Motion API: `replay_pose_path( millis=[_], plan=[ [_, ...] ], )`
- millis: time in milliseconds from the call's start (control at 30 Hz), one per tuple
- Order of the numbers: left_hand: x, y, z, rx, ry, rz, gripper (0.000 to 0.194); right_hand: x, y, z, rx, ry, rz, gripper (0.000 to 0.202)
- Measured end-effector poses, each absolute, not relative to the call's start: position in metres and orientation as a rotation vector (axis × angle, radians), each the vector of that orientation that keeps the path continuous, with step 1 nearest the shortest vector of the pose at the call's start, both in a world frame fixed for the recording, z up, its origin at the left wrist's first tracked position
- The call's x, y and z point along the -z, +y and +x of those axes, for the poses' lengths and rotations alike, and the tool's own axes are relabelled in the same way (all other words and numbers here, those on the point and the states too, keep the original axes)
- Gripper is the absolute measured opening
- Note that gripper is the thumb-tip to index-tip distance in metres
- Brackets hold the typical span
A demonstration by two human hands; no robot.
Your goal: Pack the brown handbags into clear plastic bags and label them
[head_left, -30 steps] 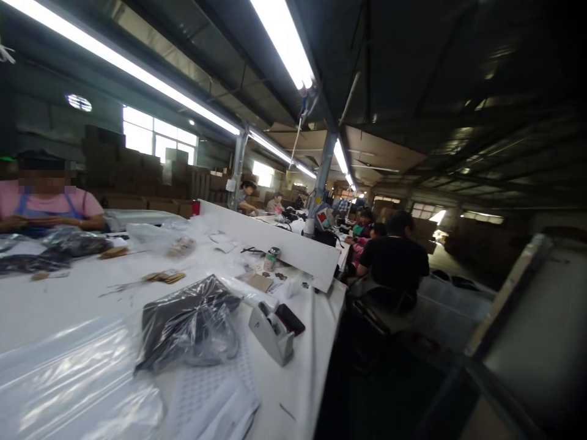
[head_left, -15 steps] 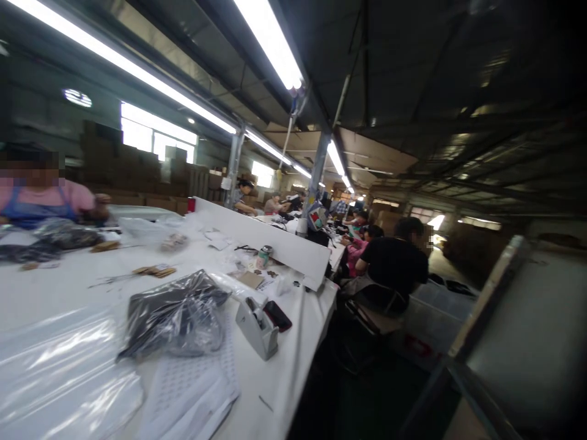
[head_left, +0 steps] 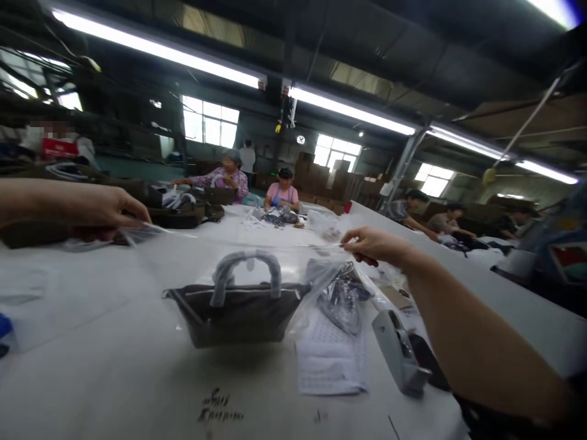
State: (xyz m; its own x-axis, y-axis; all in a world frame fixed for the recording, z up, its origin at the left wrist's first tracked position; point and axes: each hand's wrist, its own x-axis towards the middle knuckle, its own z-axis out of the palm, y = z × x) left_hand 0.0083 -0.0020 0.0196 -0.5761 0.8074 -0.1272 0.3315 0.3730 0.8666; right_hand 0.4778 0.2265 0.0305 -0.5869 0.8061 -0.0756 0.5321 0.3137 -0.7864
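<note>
Both hands hold a clear plastic bag (head_left: 238, 256) stretched between them above the white desk (head_left: 114, 366). The left hand (head_left: 98, 211), at the left of the scene, has its fingers (head_left: 132, 214) closed on the bag's left upper edge, and the right hand (head_left: 373, 244), right of centre, pinches the right upper edge with narrow fingers. Inside the bag hangs a dark handbag (head_left: 236, 311) with wrapped grey handles (head_left: 247, 272), upright, just above the desk near the middle. Just right of it another dark item in crumpled plastic (head_left: 342, 296) lies on a perforated white sheet (head_left: 330, 357). A grey tape dispenser (head_left: 398, 351) stands further right, beside the right forearm. On the far side of the desk, two seated people (head_left: 257, 183) work with more bags.
</note>
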Motion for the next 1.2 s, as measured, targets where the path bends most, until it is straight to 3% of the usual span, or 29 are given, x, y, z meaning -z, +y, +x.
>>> replay_pose_path(
  millis=[100, 300, 367, 500, 567, 633, 700, 767, 833, 1067, 1200],
  plan=[
    [-0.029, -0.004, 0.022, -0.770, 2.120, 0.982, 0.035, -0.034, 0.232, 0.475, -1.324, -2.228, -1.182, 0.008],
    [0.002, -0.020, 0.023, -0.667, 2.164, 1.099, 0.049, 0.008, 0.251, 0.478, -1.503, -2.241, -1.110, 0.024],
    [0.021, -0.035, 0.014, -0.825, 2.225, 1.079, 0.063, 0.037, 0.255, 0.492, -1.558, -2.118, -0.916, 0.037],
    [0.094, -0.073, 0.005, -1.661, 1.956, 1.032, 0.107, 0.121, 0.237, 0.515, -1.614, -1.678, -0.460, 0.091],
    [0.142, -0.078, 0.013, -1.598, 1.803, 0.898, 0.118, 0.162, 0.218, 0.510, -1.749, -1.655, -0.457, 0.099],
    [0.181, -0.067, 0.029, -1.560, 1.623, 0.897, 0.109, 0.191, 0.203, 0.496, -1.824, -1.644, -0.463, 0.096],
    [0.203, -0.044, 0.045, -1.616, 1.507, 0.848, 0.086, 0.204, 0.198, 0.476, -1.771, -1.550, -0.513, 0.067],
    [0.206, -0.016, 0.057, -1.708, 1.450, 0.756, 0.056, 0.204, 0.206, 0.455, -1.682, -1.387, -0.612, 0.037],
    [0.198, 0.010, 0.060, -1.775, 1.409, 0.675, 0.036, 0.195, 0.223, 0.435, -1.652, -1.211, -0.716, 0.031],
    [0.149, 0.026, 0.035, -1.888, 1.318, 0.629, 0.031, 0.157, 0.256, 0.405, -1.623, -1.070, -0.679, 0.024],
    [0.193, -0.009, 0.036, -1.519, 1.414, 0.783, 0.042, 0.221, 0.237, 0.431, -1.728, -1.246, -0.664, 0.034]
  ],
)
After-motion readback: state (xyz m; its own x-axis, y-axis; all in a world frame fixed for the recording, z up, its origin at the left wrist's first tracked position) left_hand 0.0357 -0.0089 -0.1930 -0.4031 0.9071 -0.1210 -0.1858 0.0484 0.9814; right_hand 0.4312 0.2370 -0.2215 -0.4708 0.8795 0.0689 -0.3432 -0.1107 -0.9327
